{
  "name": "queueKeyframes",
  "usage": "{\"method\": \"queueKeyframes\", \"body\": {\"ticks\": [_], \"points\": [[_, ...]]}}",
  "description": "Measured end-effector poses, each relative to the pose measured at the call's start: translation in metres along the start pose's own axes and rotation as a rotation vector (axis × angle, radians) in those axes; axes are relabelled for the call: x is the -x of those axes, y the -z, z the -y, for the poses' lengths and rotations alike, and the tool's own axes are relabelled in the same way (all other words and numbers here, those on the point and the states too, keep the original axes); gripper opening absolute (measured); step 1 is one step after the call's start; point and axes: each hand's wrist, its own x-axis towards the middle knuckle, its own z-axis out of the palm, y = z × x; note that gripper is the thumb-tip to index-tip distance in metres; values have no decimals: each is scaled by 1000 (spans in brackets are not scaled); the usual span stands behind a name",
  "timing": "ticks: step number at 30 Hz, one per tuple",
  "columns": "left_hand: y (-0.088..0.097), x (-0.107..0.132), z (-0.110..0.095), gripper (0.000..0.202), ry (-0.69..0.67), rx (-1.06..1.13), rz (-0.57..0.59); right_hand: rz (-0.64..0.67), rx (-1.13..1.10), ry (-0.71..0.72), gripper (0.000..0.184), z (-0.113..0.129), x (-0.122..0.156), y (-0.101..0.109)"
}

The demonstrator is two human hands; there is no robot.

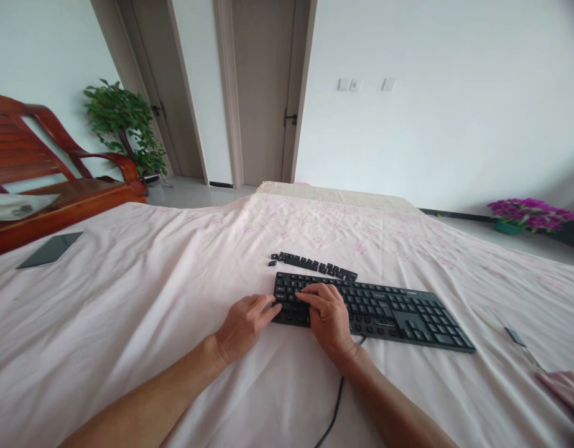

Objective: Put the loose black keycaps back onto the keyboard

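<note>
A black keyboard (408, 311) lies at a slant on the pink-white cloth. Bare key sockets show along part of its near edge. My left hand (247, 320) grips the keyboard's left end, thumb and fingertips at its side. Over the left part of the keys, my right hand (331, 314) is closed, its fingertips drawn together down at the key rows. Whatever those fingertips hold, if anything, is too small to make out. Behind the keyboard, loose black keycaps (303, 262) lie in a slanting row, with a few single ones at the row's left end.
A black cable (336, 410) runs from the keyboard toward me. The cloth (175, 280) is wrinkled. A dark flat tablet or phone (51, 249) lies far left; a small dark object with a thin cord (515, 337) lies right. Beyond stand a wooden bench (25, 149) and potted plants.
</note>
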Motion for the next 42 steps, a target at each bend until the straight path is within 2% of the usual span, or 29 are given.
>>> {"method": "queueKeyframes", "body": {"ticks": [3, 6, 8, 11, 13, 15, 18, 21, 23, 26, 30, 34, 38, 42], "points": [[0, -1, 0, 26, -4, 25, -13, -40, 6, 2, 43, -1, -8, 6], [3, -3, 4, 28, 84, 106, -71, -63, 37, -24, 37, -9, -24, 12], [4, -6, 8, 35, 218, 200, -126, -50, 65, -51, 31, -18, -37, 15], [1, -15, 21, 46, 492, 369, -188, 15, 79, -113, 25, -34, -63, 12], [-5, -22, 35, 47, 643, 454, -174, 77, 80, -162, 23, -42, -83, 7], [-12, -28, 50, 43, 742, 478, -105, 142, 103, -206, 22, -46, -103, -2], [-24, -34, 70, 37, 849, 402, -30, 269, 186, -287, 24, -46, -130, -19], [-35, -34, 81, 35, 946, 297, -20, 355, 250, -340, 24, -44, -150, -39], [-41, -33, 83, 34, 968, 248, -38, 367, 275, -350, 24, -43, -159, -51], [-46, -29, 83, 33, 920, 209, -79, 393, 315, -367, 23, -43, -169, -65], [-48, -27, 85, 31, 843, 182, -154, 430, 339, -390, 19, -46, -176, -79], [-48, -27, 86, 32, 828, 172, -162, 445, 334, -427, 19, -49, -178, -90], [-44, -29, 84, 32, 859, 203, -140, 447, 287, -468, 21, -55, -184, -91], [-43, -30, 84, 32, 896, 249, -96, 452, 248, -497, 23, -72, -189, -75]]}}
